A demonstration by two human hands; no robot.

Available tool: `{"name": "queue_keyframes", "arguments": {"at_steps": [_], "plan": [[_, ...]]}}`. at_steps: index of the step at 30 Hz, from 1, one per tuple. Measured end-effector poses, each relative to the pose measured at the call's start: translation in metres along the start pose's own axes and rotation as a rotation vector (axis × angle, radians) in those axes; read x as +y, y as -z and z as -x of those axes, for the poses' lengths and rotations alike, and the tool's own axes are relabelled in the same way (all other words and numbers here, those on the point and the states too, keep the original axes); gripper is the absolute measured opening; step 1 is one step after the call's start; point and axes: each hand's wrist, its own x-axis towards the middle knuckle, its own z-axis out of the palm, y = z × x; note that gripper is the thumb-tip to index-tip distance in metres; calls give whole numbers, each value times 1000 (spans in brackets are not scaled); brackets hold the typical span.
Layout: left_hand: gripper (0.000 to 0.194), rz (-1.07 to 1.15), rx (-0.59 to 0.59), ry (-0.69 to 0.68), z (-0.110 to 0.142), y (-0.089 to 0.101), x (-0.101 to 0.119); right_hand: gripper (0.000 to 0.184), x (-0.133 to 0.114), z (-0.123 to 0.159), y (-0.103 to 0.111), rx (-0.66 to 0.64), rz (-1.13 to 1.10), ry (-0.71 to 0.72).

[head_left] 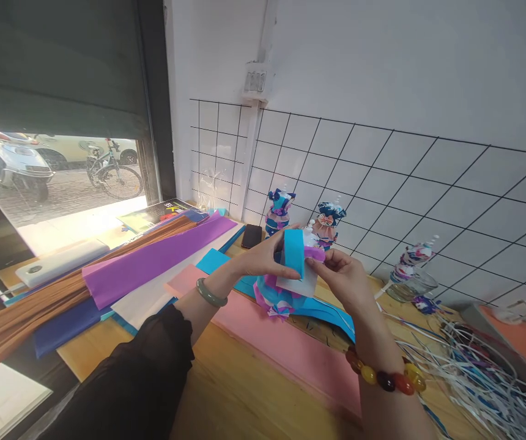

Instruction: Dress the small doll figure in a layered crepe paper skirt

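Observation:
A small dress form in a ruffled blue, pink and purple paper skirt (276,298) stands in front of me. My left hand (263,260) reaches in from the left and grips a bright blue paper strip (294,249) against the bodice, thumb across its lower end. Behind that strip hangs a piece of white paper (300,285). On the other side my right hand (344,280) pinches purple paper (314,252) at the form's side between thumb and fingers. Part of the bodice is hidden by my left hand and the strip.
Two dressed forms (280,211) stand behind; another (413,258) leans in a glass bowl. Pink paper (285,360) lies under the work, purple paper (162,260) at left. Paper scraps (487,379) heap at right. A phone (252,236) lies near the wall grid (382,177).

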Motion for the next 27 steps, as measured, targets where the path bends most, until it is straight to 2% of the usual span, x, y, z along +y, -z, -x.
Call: {"name": "queue_keyframes", "arguments": {"at_steps": [3, 5, 8, 11, 16, 19, 22, 27], "plan": [[84, 94, 16, 2, -1, 1, 0, 31, 1, 0, 2, -47, 28, 0], [69, 105, 89, 14, -1, 0, 0, 28, 2, 1, 3, -92, 36, 10], [56, 68, 202, 71, -2, 0, -2, 24, 3, 2, 5, -175, 16, 67], [45, 34, 227, 92, -3, -1, -3, 22, 2, 2, 7, -246, 14, 136], [37, 74, 219, 80, -4, -3, -2, 26, -2, 5, 12, -309, 205, 220], [40, 96, 208, 93, -4, -2, -2, 23, 2, 5, 21, -355, 360, 139], [43, 93, 208, 98, -5, -2, -4, 16, 17, 1, 33, -271, 617, -25], [44, 83, 235, 78, -5, -3, -5, 28, 53, -9, 46, -31, 805, -109]]}}
